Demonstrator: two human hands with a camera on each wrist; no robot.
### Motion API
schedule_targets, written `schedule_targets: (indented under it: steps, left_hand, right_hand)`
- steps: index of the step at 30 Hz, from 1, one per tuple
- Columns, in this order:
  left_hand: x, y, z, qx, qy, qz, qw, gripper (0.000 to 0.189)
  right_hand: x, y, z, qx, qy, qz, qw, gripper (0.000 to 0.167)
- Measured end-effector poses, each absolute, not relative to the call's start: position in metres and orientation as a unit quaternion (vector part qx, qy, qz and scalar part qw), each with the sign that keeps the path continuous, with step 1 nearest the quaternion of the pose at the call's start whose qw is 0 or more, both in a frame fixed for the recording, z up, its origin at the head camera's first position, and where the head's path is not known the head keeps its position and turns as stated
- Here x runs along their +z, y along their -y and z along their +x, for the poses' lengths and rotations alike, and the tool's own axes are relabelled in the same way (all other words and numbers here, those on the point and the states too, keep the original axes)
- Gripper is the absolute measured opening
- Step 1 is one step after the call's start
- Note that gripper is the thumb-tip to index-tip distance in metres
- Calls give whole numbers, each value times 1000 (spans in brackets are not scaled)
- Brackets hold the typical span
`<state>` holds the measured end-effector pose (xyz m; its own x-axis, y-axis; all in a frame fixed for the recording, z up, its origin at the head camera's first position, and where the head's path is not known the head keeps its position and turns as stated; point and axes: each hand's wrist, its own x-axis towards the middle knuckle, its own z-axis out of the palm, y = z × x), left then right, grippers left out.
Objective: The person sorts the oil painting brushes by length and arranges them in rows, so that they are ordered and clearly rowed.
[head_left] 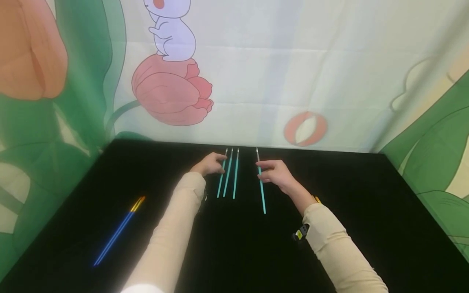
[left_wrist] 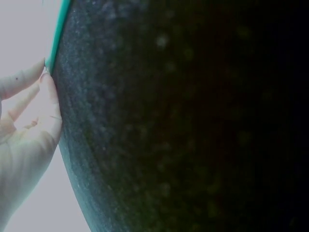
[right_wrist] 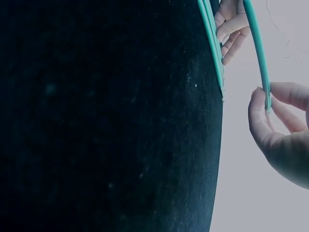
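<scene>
Three slim teal paintbrushes lie side by side near the back of the black table, tips toward the curtain. My left hand (head_left: 209,164) is at the leftmost teal paintbrush (head_left: 220,185); in the left wrist view its thumb and finger pinch that brush (left_wrist: 59,31) near one end. To the right, my right hand (head_left: 275,174) pinches another teal paintbrush (head_left: 262,197) close below its pale ferrule. The right wrist view shows this brush (right_wrist: 259,48) between thumb and fingers, raised at a slant, with two teal brushes (right_wrist: 211,43) on the table beyond.
Blue paintbrushes (head_left: 115,239) with yellow and orange ends lie together at the left of the black table (head_left: 234,252). Something small and orange-yellow (head_left: 316,199) shows beside my right wrist. A printed curtain (head_left: 249,81) hangs along the table's back edge.
</scene>
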<state>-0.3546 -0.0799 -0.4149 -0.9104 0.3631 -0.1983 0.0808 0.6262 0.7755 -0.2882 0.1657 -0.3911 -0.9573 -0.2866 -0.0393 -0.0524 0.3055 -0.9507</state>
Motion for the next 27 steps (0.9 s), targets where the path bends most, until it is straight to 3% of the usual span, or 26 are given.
schedule_targets:
  steps: [27]
  left_hand:
    - [-415, 81, -357, 411, -888, 121, 170, 54]
  right_hand:
    - [-392, -145, -314, -561, -819, -42, 111, 50]
